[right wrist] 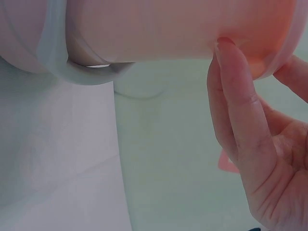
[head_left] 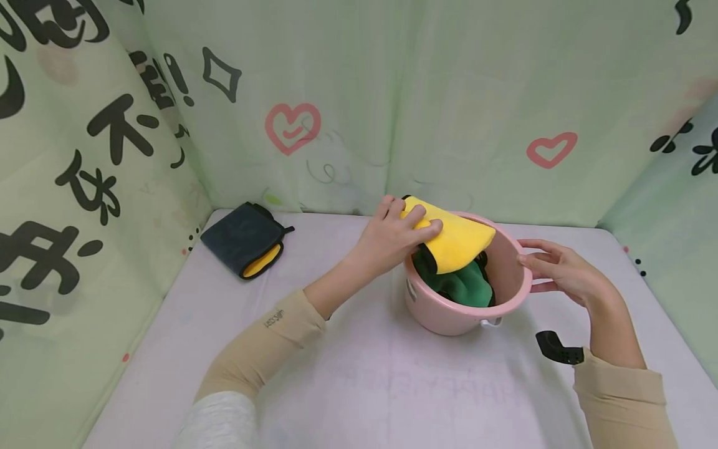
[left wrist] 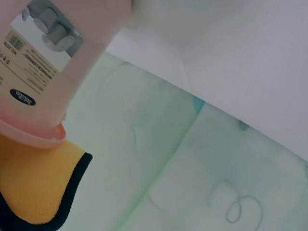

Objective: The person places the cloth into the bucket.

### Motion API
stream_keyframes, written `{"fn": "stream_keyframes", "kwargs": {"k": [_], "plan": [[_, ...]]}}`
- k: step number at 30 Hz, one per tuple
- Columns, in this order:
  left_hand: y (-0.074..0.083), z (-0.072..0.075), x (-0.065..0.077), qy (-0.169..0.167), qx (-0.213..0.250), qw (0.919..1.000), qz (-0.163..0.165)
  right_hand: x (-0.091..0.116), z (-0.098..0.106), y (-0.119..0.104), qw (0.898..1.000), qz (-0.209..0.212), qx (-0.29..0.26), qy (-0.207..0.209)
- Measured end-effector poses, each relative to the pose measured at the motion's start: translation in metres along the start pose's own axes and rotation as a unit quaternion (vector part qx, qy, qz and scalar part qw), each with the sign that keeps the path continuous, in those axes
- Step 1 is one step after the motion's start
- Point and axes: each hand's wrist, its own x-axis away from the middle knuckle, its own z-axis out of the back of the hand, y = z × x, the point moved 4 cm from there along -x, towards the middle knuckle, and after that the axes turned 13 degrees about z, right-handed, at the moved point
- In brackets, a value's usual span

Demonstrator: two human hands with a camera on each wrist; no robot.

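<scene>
My left hand [head_left: 398, 234] grips a folded yellow cloth [head_left: 460, 240] with black edging, at the left side of the mouth of a pink bucket [head_left: 443, 317]. Inside the bucket, partly covered by the yellow cloth, lies a green cloth [head_left: 468, 288]. On the bucket's right side, my right hand [head_left: 566, 271] holds the rim, thumb at the edge and fingers against the outer wall. The left wrist view shows the yellow cloth [left wrist: 41, 185] beside the bucket's rim, but not the hand. In the right wrist view, fingertips touch the bucket wall [right wrist: 159, 31].
A folded dark cloth [head_left: 241, 240] with a yellow inner side lies at the table's back left. The table [head_left: 348, 374] has a pale cover. Light green curtains [head_left: 348, 75] with printed hearts and characters stand behind it and at both sides.
</scene>
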Motion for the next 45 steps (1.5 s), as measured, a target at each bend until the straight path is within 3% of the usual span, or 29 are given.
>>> {"fn": "stream_keyframes", "kwargs": {"k": [14, 24, 27, 30, 36, 41, 45], "plan": [[0.033, -0.002, -0.004, 0.007, 0.054, 0.9972, -0.05, -0.001, 0.0, -0.002, 1.0, -0.007, 0.007, -0.006], [0.049, -0.009, -0.007, -0.069, 0.041, 0.9928, -0.088, -0.001, -0.001, -0.002, 1.0, -0.002, 0.008, -0.005], [0.052, -0.011, -0.01, -0.111, 0.035, 0.9885, -0.097, -0.001, -0.001, -0.002, 1.0, -0.001, 0.01, -0.006], [0.055, -0.014, -0.013, -0.173, 0.035, 0.9783, -0.108, -0.001, -0.001, -0.001, 1.0, -0.002, 0.01, -0.007], [0.064, -0.025, -0.018, -0.3, 0.036, 0.9454, -0.122, 0.0, -0.001, -0.001, 1.0, -0.005, 0.011, -0.007], [0.071, -0.033, -0.021, -0.351, 0.027, 0.9265, -0.133, 0.0, -0.002, -0.001, 1.0, -0.006, 0.015, -0.006], [0.075, -0.04, -0.022, -0.377, 0.021, 0.9159, -0.138, 0.0, -0.003, 0.0, 1.0, -0.006, 0.015, -0.005]]}}
